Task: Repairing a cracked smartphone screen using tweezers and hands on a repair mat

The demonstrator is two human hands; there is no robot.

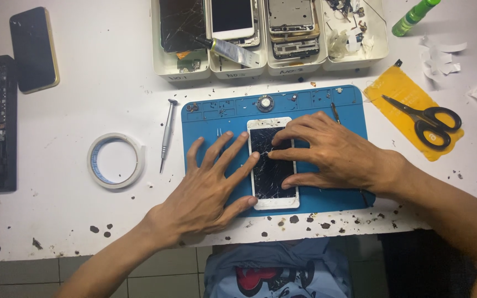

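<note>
screwdriver (pixel 167 132), tape roll (pixel 115 160) left of mat (pixel 349 99) | scissors (pixel 426 117) right

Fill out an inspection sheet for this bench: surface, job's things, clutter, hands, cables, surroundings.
Surface: white worktop, chipped with dark spots; blue rubber repair mat on it.
Job's things: white smartphone with cracked black screen, flat on the mat.
Clutter: silver screwdriver, roll of white tape, black scissors on a yellow sheet, black phone, green bottle, white trays of phone parts, torn paper scraps.
Hands: left hand spread, fingertips on the phone's left edge; right hand pressing fingers on the screen.
Cables: nothing seen.
Surroundings: tiled floor below the table edge.
</note>
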